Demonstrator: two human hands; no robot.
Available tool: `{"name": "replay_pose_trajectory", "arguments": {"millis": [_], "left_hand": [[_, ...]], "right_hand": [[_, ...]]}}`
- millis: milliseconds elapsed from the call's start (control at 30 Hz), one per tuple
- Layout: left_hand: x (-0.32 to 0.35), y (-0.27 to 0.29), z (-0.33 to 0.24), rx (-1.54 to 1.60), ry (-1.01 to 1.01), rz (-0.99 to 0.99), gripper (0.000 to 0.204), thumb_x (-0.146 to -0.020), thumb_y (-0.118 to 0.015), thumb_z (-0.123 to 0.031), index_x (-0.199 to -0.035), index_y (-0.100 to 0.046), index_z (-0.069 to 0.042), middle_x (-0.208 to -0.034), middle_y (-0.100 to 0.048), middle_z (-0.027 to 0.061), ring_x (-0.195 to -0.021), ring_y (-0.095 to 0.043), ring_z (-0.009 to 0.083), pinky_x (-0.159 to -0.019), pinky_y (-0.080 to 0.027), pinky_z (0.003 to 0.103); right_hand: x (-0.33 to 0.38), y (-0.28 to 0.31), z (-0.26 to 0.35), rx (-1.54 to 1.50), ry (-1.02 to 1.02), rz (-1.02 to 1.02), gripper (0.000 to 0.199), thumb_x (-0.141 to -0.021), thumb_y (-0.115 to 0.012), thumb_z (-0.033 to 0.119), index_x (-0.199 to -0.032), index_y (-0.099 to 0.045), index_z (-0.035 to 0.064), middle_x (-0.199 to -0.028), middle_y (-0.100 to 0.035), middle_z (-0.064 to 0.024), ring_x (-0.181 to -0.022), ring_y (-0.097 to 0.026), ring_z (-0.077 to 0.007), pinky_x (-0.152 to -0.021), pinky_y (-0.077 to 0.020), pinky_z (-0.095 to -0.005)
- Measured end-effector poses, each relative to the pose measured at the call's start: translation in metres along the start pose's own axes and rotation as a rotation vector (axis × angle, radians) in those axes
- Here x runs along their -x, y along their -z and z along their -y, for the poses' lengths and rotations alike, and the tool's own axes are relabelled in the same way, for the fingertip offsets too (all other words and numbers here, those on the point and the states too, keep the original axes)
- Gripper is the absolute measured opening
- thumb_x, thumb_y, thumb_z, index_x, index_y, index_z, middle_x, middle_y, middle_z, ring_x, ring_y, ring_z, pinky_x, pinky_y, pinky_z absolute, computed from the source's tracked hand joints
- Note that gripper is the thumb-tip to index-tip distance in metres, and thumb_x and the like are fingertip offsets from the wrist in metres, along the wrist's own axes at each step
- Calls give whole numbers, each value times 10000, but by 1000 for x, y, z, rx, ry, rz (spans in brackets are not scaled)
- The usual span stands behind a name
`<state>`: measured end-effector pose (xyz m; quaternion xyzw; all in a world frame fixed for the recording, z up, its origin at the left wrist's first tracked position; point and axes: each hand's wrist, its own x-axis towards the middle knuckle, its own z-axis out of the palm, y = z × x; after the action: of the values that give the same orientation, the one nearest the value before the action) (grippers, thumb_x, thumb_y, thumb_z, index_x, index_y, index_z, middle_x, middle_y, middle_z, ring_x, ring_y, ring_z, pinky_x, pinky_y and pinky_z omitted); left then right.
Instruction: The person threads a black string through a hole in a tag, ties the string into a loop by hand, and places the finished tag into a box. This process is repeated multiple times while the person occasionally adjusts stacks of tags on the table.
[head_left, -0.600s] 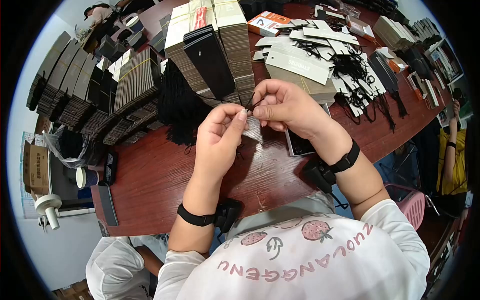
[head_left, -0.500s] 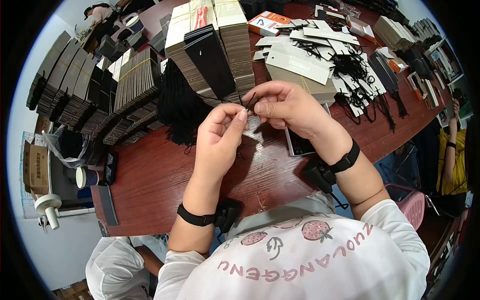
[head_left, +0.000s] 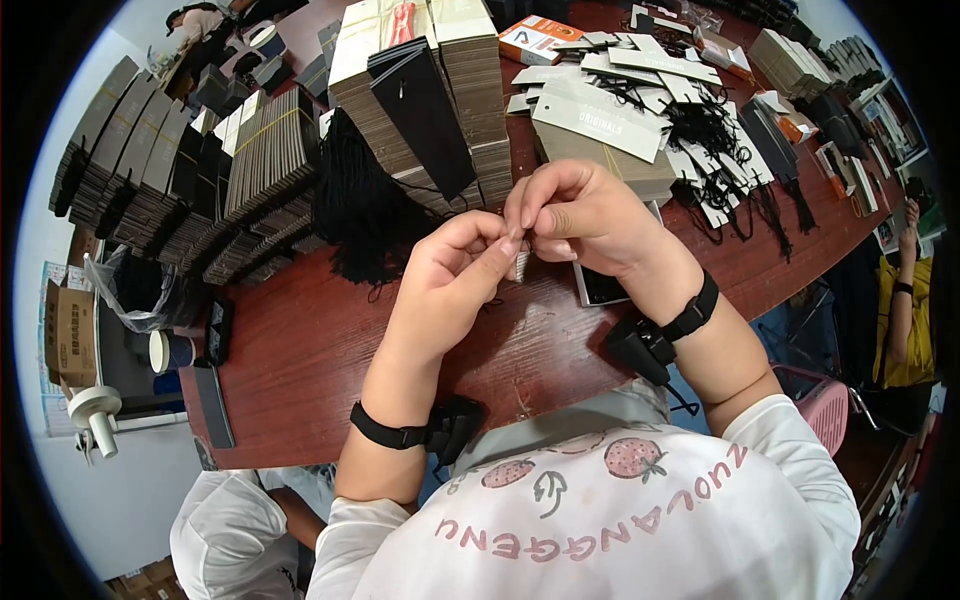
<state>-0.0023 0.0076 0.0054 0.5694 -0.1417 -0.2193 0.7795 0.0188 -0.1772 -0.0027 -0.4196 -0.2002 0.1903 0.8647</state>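
My left hand (head_left: 452,285) and my right hand (head_left: 588,222) meet over the table, thumbs and forefingers pinched together at the tips. A thin black cord (head_left: 445,196) runs from the black hang tags toward my fingers; the part inside the pinch is mostly hidden. Those long black hang tags (head_left: 425,125) lean against banded stacks of cards (head_left: 470,75) just beyond my hands. Left of them hangs a thick bundle of black cords (head_left: 362,205). Beneath my right wrist lies a small open box with a dark inside (head_left: 603,286), partly covered.
White tags with black cords (head_left: 690,140) are heaped at the right, beside an orange-and-white box (head_left: 540,42). Rows of grey cards (head_left: 265,160) stand at the left. A paper cup (head_left: 172,352) is near the table's left edge. Another person's white sleeve (head_left: 230,530) shows at lower left.
My hands have come together, with my left hand shifting right to meet my right fingertips. The cord ends that showed between my fingers are now mostly covered.
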Motion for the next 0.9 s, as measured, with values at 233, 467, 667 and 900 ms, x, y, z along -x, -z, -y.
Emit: {"name": "replay_pose_trajectory", "arguments": {"millis": [233, 467, 667, 900], "left_hand": [[-1, 19, -2, -60, -68, 75, 68, -840, -573, -78, -838, -569, -10, -736, -521, -31, -648, -423, 24, -580, -339, 180], [-2, 1, -3, -169, -203, -28, 78, -836, -600, -71, -863, -554, -14, -761, -511, -11, -709, -468, 61, -648, -369, 187], [-13, 7, 11, -435, -470, -297, 162, -802, -634, -37, -959, -612, -5, -909, -517, 34, -765, -472, 82, -695, -388, 200], [-10, 8, 11, -354, -472, -263, 110, -825, -617, -35, -910, -594, 31, -926, -528, 48, -823, -519, 96, -747, -422, 212]], "right_hand": [[1, -3, 5, -17, -287, -56, 84, -787, -658, 45, -814, -600, -10, -725, -626, -103, -448, -451, -69, -397, -339, -188], [2, -5, 0, 302, -317, -113, 118, -738, -696, 40, -796, -602, -2, -671, -625, -76, -432, -460, -50, -383, -333, -178], [2, -4, 0, 354, -262, -139, 114, -745, -687, 34, -819, -608, -1, -680, -629, -84, -442, -453, -49, -390, -324, -176], [2, -1, 4, 126, -161, -180, 89, -781, -651, 17, -849, -599, -6, -731, -635, -117, -448, -434, -60, -397, -316, -183]]}}
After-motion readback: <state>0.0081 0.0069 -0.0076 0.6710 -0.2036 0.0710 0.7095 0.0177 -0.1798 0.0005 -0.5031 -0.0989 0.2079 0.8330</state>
